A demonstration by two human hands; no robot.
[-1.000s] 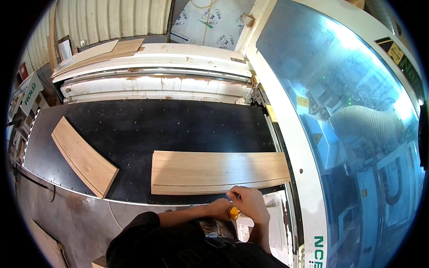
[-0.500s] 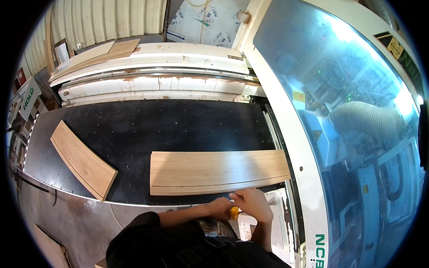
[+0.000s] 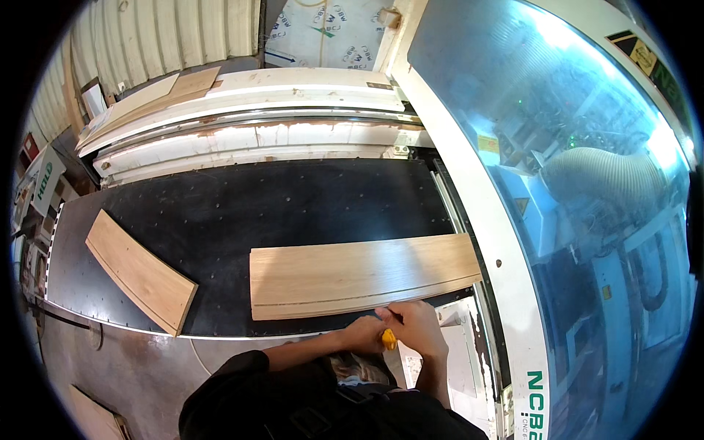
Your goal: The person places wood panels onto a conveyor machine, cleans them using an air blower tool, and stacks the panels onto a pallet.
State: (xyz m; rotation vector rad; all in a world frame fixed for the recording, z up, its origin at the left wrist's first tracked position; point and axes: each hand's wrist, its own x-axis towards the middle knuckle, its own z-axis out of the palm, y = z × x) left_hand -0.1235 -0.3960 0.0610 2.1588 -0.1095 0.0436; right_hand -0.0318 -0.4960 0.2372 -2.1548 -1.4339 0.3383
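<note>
Both my hands meet just in front of the near edge of a wide wooden board [image 3: 359, 271], which has a curved near edge with a groove along it. My right hand [image 3: 421, 323] is closed around a small yellow-handled tool [image 3: 389, 339]. The tool's yellow end sticks out between the hands, a dark part shows by the right thumb, and its kind cannot be made out. My left hand [image 3: 362, 334] is curled against the right one, its fingers partly hidden, so what it grips is not visible. A narrower curved board [image 3: 139, 271] lies at the left.
Beneath the boards is a black machine bed [image 3: 293, 194] dotted with small holes. A white machine gantry with a blue transparent cover [image 3: 469, 95] rises at the right. Thin panels [image 3: 161, 95] rest on the white rail behind. Another board [image 3: 99, 414] is low at the left.
The view has shifted and turned slightly, so boards and machine appear moved. My hands stay together around the yellow-handled tool, with only a small shift.
</note>
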